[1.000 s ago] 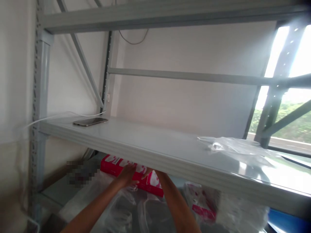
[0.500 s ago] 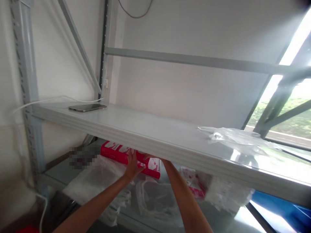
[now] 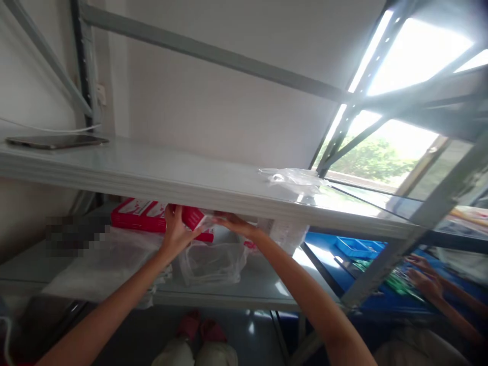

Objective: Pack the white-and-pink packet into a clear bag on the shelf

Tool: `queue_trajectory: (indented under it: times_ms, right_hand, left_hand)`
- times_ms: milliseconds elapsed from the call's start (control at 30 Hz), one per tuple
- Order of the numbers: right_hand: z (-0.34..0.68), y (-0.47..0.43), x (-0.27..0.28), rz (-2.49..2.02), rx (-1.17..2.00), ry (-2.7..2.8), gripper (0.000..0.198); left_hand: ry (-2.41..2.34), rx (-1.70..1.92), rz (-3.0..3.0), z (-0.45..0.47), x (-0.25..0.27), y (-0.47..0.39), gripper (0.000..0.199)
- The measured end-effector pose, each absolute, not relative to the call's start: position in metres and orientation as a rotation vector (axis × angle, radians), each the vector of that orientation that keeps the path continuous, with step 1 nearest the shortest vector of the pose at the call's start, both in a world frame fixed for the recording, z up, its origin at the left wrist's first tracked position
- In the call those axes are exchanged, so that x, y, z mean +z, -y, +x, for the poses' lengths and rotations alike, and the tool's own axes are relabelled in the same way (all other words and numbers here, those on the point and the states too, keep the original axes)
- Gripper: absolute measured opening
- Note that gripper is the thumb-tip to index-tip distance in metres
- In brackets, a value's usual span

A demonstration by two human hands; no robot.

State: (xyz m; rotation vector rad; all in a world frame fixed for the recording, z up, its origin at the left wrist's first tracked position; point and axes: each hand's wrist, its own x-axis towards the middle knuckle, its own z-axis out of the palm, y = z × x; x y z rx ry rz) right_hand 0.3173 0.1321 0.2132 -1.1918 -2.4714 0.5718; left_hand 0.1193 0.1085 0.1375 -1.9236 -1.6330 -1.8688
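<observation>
On the lower shelf, my left hand (image 3: 176,230) is closed around a small red box (image 3: 192,217), which is tilted up over a row of similar red-and-white boxes (image 3: 135,213). My right hand (image 3: 233,223) reaches in from the other side, its fingers at the pale right end of the same box; their tips are partly hidden under the upper shelf. Just below the hands lies a clear plastic bag (image 3: 213,262). More clear plastic (image 3: 102,264) is spread on the left, near my left forearm.
The upper shelf (image 3: 160,170) overhangs both hands. It carries a phone (image 3: 57,141) and a crumpled clear bag (image 3: 292,178). A metal rack post (image 3: 389,259) rises on the right. Beyond it, another person's hands (image 3: 425,279) work near a blue tray (image 3: 356,246) and green items.
The view has swung right and down, bringing the other person's hands into sight. One red box is now tilted up between my hands, above the row it lay among.
</observation>
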Motion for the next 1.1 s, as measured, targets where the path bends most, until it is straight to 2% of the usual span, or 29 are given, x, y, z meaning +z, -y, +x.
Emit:
queue_trajectory:
  times_ms: [100,133,300,433,533,733,867,967,1100]
  right_hand:
    - [0.358,-0.111,0.210,-1.077,0.802,2.479,0.104]
    - [0.365,-0.106,0.207,-1.034,0.884,2.481,0.114]
    - [0.370,-0.097,0.189,-1.048,1.082,2.578,0.117]
    - [0.366,-0.097,0.172,-1.063,1.216,2.656,0.112]
    - [0.365,-0.100,0.161,-1.050,1.198,2.674,0.106]
    - [0.362,-0.126,0.132,-1.195,0.661,2.803,0.121]
    - [0.360,-0.146,0.105,-1.266,0.583,2.805,0.120]
    - [0.360,-0.157,0.087,-1.282,0.563,2.756,0.114]
    - [0.359,-0.168,0.070,-1.371,0.461,2.669,0.109]
  left_hand:
    - [1.606,-2.117,-2.016,0.117,0.139,-0.090,0.073]
    - [1.581,-2.206,-2.064,0.119,0.137,-0.084,0.069]
    - [1.444,-2.511,-2.209,0.152,0.108,-0.063,0.066]
    - [1.543,-2.577,-2.284,0.165,0.075,-0.062,0.068]
    - [1.590,-2.319,-2.550,0.153,0.060,-0.071,0.072]
    - [1.534,-1.492,-3.026,0.120,0.057,-0.102,0.095]
    - [1.502,-1.153,-3.079,0.117,0.045,-0.121,0.100]
    - [1.495,-1.080,-3.049,0.120,0.033,-0.131,0.094]
    - [1.531,-0.934,-2.934,0.126,0.024,-0.137,0.066]
